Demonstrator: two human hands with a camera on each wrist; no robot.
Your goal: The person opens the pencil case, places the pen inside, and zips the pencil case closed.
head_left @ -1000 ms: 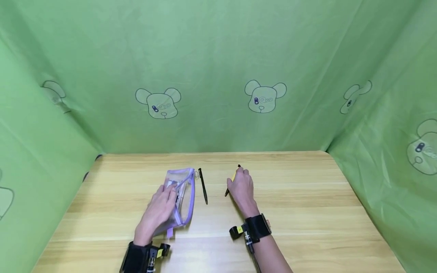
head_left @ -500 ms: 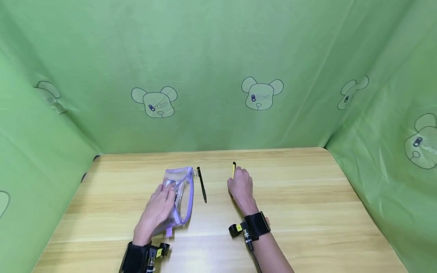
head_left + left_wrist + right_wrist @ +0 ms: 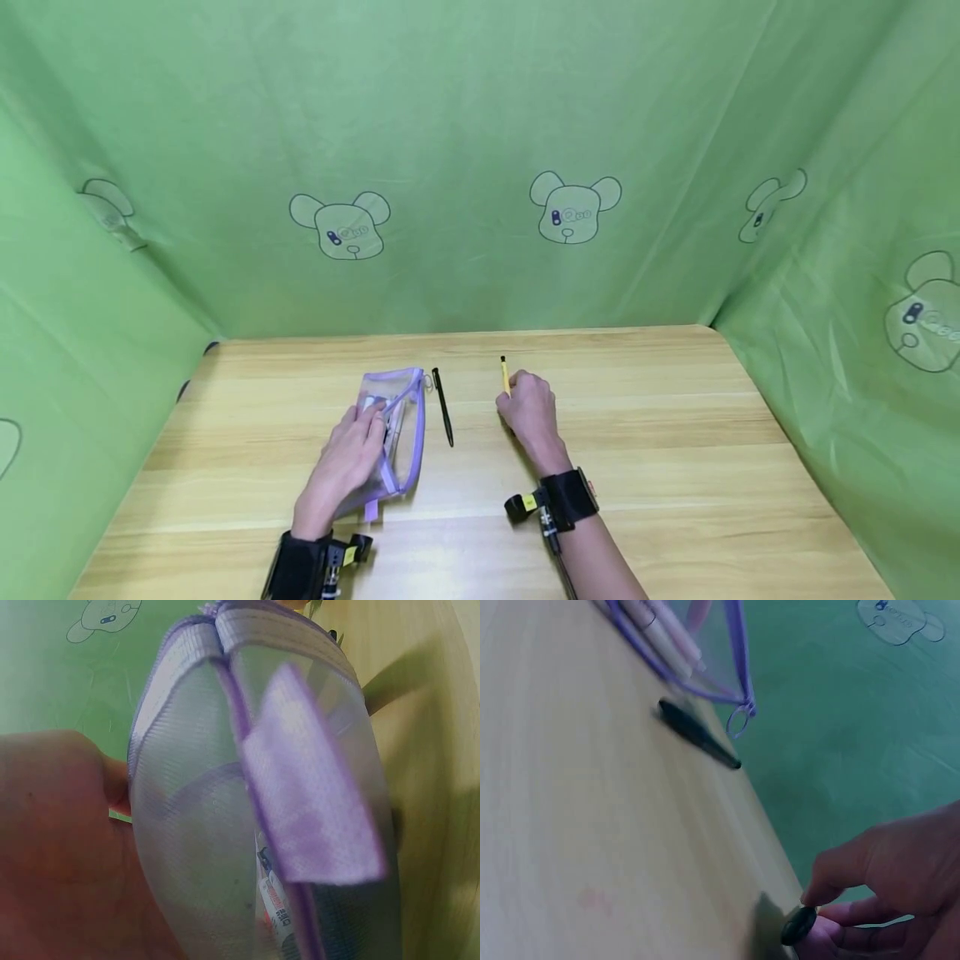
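My left hand (image 3: 345,462) holds the clear mesh pencil case with purple trim (image 3: 422,429), its fingers over the upper part. Several pens (image 3: 660,637) show inside through the mesh. The left wrist view has the case's purple tab (image 3: 307,780) close up; most of that hand's fingers are hidden there. Right of the case, a black pen (image 3: 443,408) lies on the table. Farther right, a yellow pen with a black end (image 3: 506,380) is pinched in my right hand (image 3: 529,410). Its lower part is covered by the hand, while a dark rounded end (image 3: 799,926) shows in the right wrist view.
The light wooden table (image 3: 660,467) extends to both sides of the hands. A green cloth (image 3: 465,283) with printed bear heads hangs behind and at the sides. A small ring (image 3: 738,721) hangs from the case's corner.
The yellow pen has turned in my right hand, its far end swinging left and more of its yellow body coming into sight. My left hand and the pencil case stay put.
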